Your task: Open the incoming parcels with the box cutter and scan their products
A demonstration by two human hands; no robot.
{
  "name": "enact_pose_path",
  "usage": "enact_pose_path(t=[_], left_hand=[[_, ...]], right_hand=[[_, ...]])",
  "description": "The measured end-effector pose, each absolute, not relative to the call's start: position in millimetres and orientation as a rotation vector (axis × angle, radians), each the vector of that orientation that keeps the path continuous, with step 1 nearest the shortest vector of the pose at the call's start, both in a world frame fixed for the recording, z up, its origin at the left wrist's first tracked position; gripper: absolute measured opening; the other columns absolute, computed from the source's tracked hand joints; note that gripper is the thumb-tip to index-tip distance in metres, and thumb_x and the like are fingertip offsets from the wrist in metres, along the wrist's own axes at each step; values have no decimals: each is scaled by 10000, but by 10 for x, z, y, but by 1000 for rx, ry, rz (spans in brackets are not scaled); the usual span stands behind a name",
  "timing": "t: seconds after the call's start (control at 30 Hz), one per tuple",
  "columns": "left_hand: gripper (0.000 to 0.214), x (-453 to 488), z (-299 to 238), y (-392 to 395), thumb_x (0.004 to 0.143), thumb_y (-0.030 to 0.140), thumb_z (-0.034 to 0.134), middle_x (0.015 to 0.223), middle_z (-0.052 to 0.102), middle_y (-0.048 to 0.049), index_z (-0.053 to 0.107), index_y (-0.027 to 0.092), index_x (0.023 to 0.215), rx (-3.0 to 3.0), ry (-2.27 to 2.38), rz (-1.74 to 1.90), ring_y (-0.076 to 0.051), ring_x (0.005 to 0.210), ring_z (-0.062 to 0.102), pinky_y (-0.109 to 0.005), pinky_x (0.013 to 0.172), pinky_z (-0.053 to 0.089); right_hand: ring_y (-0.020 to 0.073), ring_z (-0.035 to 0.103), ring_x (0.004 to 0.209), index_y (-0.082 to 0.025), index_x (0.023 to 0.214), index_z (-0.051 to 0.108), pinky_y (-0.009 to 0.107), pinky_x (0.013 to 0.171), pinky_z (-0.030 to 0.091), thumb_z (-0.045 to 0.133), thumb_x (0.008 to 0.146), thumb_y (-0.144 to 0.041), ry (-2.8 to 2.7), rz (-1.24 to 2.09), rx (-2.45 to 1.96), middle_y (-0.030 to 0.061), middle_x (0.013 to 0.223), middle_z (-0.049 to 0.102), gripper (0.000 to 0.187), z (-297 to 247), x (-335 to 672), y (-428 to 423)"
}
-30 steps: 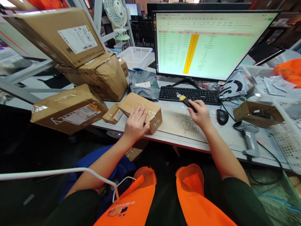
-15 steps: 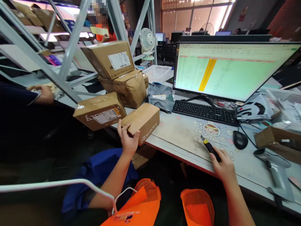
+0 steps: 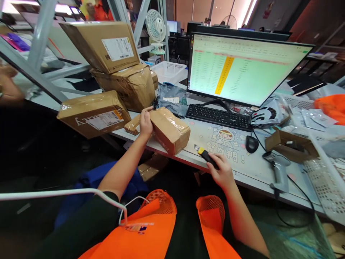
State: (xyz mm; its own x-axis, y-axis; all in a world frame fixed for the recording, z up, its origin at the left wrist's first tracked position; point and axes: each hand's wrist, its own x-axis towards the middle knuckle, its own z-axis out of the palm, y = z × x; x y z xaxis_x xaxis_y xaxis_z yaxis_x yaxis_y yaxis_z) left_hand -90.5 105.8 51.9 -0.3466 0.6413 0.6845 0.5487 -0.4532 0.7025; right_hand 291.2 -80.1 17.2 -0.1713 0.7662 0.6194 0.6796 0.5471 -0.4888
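Note:
My left hand [image 3: 146, 124] grips the left end of a brown cardboard box [image 3: 171, 131] at the table's front edge. Shiny tape runs over the box's top, and printed lettering shows on its near side. In my right hand [image 3: 221, 169] is a black and yellow utility knife [image 3: 206, 155]. Its blade points toward the box, a short way to the right of it and apart from it. A smaller taped carton [image 3: 132, 126] lies just left of my left hand, partly hidden by it.
Stacked cartons [image 3: 118, 84] and a tilted labelled box [image 3: 94, 113] stand at the left by a metal frame. A grey plastic parcel [image 3: 172, 99], keyboard [image 3: 218, 117] and monitor [image 3: 242, 72] are behind. Mouse [image 3: 251, 144], open box [image 3: 292, 145], barcode scanner [image 3: 280, 174] and white basket [image 3: 327, 180] lie right.
The box has been turned by my left hand, so its taped end now faces right, and the smaller carton has come into view. My right hand has brought the knife left, closer to the box.

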Motion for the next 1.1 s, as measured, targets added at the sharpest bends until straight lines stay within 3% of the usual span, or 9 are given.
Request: enact_pose_path(t=[0.13,0.27,0.43,0.6,0.77,0.97,1.1], left_hand=[[619,-629,439,467,1047,667,279,1432,623,-198,624,181,1214,2231,1484,1996,-307,1506,460,-530,1275,329],[679,-475,398,51,943,783,471,1395,659,-180,625,213,1279,2636,1286,1650,-363,1422,552,-601,1262,312],[494,-402,425,49,828,541,707,1311,696,-162,647,215,1194,2594,1391,1620,-373,1344,603,-618,1247,324],[417,-354,446,68,764,488,677,1216,738,-140,656,222,1084,2589,1552,1569,-371,1274,652,-622,1240,350],[421,-372,434,52,768,478,691,1217,740,-140,653,219,1097,2600,1470,1668,-365,1257,666,-600,1248,350],[417,-400,403,46,756,451,690,1243,726,-139,649,220,1101,2548,1422,1653,-375,1284,645,-619,1262,313],[424,-449,467,-21,814,512,656,1261,718,-141,659,219,1120,2582,1447,1546,-375,1312,627,-645,1258,306]], right_hand=[[263,725,1026,-280,1399,674,431,880,655,605,1026,-330,-2047,102,-1033,121,1156,719,384,468,2518,-810],[250,721,994,-244,1350,709,398,853,647,602,1037,-349,-2134,61,-1000,126,1138,724,347,627,2435,-644],[241,709,1001,-246,1339,719,392,862,629,602,1040,-365,-2216,53,-990,122,1130,725,342,688,2539,-497],[245,704,991,-237,1331,727,392,845,616,604,1035,-349,-2254,40,-941,126,1131,727,340,725,2619,-412],[242,694,1026,-242,1344,722,394,884,602,595,1043,-349,-2272,42,-942,124,1159,721,344,790,2569,-347],[236,686,949,-236,1311,757,370,816,570,597,1037,-377,-2345,-133,-937,121,1113,730,347,899,2626,-141],[265,694,940,-213,1290,780,397,816,574,602,1006,-422,-2012,-240,-1393,144,1124,726,395,883,3250,153]])
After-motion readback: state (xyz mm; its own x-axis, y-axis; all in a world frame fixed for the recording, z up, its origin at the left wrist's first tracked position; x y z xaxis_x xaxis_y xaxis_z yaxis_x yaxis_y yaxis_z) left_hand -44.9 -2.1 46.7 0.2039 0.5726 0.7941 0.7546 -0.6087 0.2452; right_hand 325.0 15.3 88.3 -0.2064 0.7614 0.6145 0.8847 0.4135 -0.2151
